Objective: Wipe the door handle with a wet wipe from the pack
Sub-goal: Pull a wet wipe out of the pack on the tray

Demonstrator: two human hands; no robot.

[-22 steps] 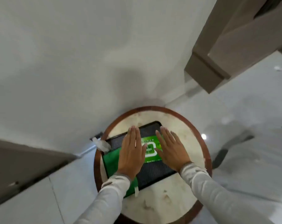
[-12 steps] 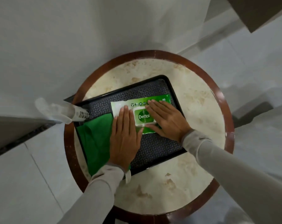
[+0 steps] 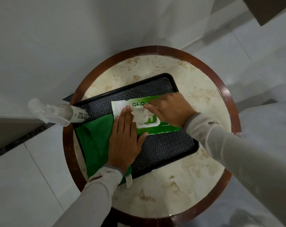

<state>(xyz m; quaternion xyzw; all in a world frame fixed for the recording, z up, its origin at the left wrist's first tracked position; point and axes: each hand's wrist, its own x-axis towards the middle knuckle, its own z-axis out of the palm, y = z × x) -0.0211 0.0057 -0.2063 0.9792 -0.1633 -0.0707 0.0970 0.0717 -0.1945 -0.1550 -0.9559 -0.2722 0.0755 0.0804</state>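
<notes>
A green and white wet wipe pack (image 3: 157,126) lies on a black tray (image 3: 163,148) on a round table. Its flap is open and a crumpled white wipe (image 3: 141,115) sticks up from the opening. My left hand (image 3: 125,141) lies flat, fingers together, pressing the pack's left end and the green cloth. My right hand (image 3: 168,110) rests over the pack's right half, its fingertips on the wipe at the opening. No door handle is in view.
A folded green cloth (image 3: 93,141) lies on the tray's left side. A white spray bottle (image 3: 60,114) stands at the tray's left corner. The round marble table (image 3: 188,174) has a brown wooden rim. White walls and tiled floor surround it.
The pack's flap has been opened and a white wipe now sticks out. My right hand shifted onto the opening. The view came closer to the table.
</notes>
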